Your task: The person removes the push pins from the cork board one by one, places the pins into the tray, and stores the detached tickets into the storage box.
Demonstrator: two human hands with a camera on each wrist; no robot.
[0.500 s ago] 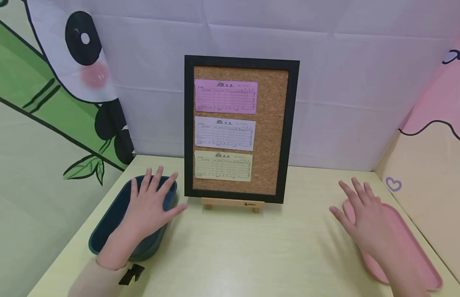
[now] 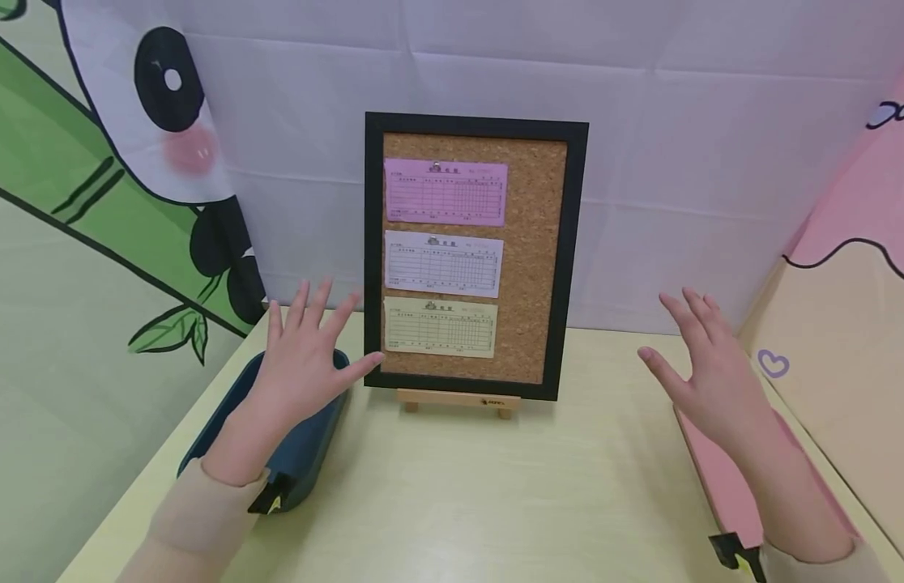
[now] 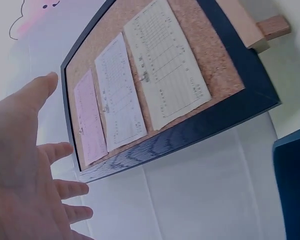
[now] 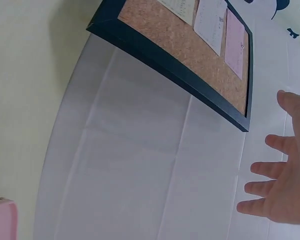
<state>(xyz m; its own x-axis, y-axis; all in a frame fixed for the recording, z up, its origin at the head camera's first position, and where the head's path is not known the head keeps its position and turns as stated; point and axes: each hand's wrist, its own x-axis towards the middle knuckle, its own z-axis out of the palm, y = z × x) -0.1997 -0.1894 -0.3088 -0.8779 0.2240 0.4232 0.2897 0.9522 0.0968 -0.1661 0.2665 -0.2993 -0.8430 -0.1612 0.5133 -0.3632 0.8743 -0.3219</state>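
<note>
My left hand (image 2: 299, 364) is raised over the dark blue bin (image 2: 317, 453), fingers spread and holding nothing. Across the table, my right hand (image 2: 714, 380) hovers above the pink tray (image 2: 722, 482), its fingers straight and the thumb apart. Between them a black-framed cork board (image 2: 528, 267) stands upright on a small wooden easel (image 2: 459, 397). Down its left side hang a pink slip (image 2: 446, 193), a white slip (image 2: 443, 265) and a pale yellow slip (image 2: 441, 328), each with a printed form and a small clip or pin at the top.
Behind the board hangs a pale lilac cloth (image 2: 663, 162). A cartoon panel (image 2: 73, 340) borders the left side and a pink-and-beige one (image 2: 853, 340) the right. The light wooden table (image 2: 496, 494) runs between bin and tray.
Both hands have risen away from the bin and the tray, toward the height of the board's lower part. The slips and board stay as they were.
</note>
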